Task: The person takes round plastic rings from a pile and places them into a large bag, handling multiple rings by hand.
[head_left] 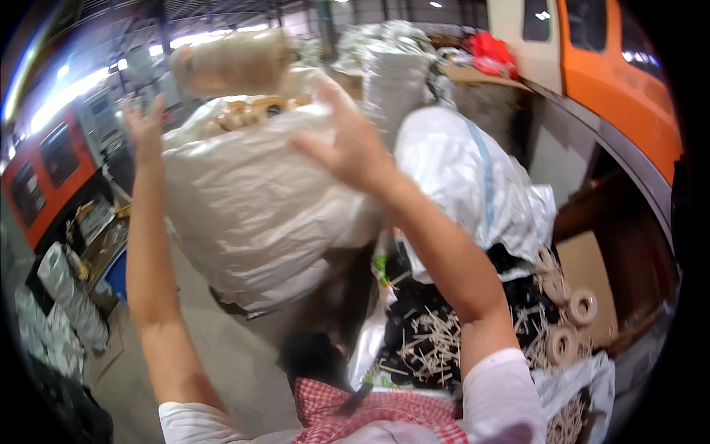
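Note:
Both my arms reach forward over a big white woven sack (259,200). My left hand (146,126) is raised beside the sack's far left edge, fingers apart, holding nothing. My right hand (351,144) is over the sack's right side, open, thumb spread from the fingers. Beyond and between them is a blurred, pale tan cylindrical bundle (233,63), which looks like rolls wrapped together. It is above the sack's mouth, and neither hand visibly touches it. Several brown-orange ring-shaped pieces (255,113) show in the sack's opening.
A white sack with a blue stripe (481,163) stands to the right. Below it, thin beige plastic scraps (433,344) lie on black material, near beige rings (583,305). Orange machines (629,81) flank both sides. A blue bin (117,275) and grey sacks (70,296) are at left.

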Motion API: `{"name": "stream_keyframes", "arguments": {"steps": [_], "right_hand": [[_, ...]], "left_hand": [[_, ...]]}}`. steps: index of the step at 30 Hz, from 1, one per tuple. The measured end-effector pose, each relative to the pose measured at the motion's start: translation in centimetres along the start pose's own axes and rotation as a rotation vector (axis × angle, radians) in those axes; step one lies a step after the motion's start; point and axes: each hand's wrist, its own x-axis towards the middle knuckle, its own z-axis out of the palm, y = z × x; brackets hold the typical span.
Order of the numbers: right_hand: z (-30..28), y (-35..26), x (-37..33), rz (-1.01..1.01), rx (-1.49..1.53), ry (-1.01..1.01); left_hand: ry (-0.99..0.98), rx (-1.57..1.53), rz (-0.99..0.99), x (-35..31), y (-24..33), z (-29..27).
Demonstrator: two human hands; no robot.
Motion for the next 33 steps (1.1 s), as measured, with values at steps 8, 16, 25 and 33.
{"name": "stream_keyframes", "arguments": {"steps": [8, 16, 25, 33], "right_hand": [[-6.1, 14.5, -31.5, 0.668, -0.22, -0.574], [-31.9, 11.9, -53.3, 1.264, -1.248, -0.087], [-29.0, 9.5, -50.4, 1.266, -1.25, 0.125], [-19.8, 12.7, -39.2, 1.422, 0.13, -0.304]], "left_hand": [[-1.031, -0.391, -0.635, -28.9, -4.0, 4.5], [-1.745, -0.637, -0.316, -45.3, 9.3, 12.7], [-1.77, -0.829, -1.232, -58.4, 11.2, 16.2], [-1.232, -0.938, -1.955, -57.4, 14.8, 18.1]]}}
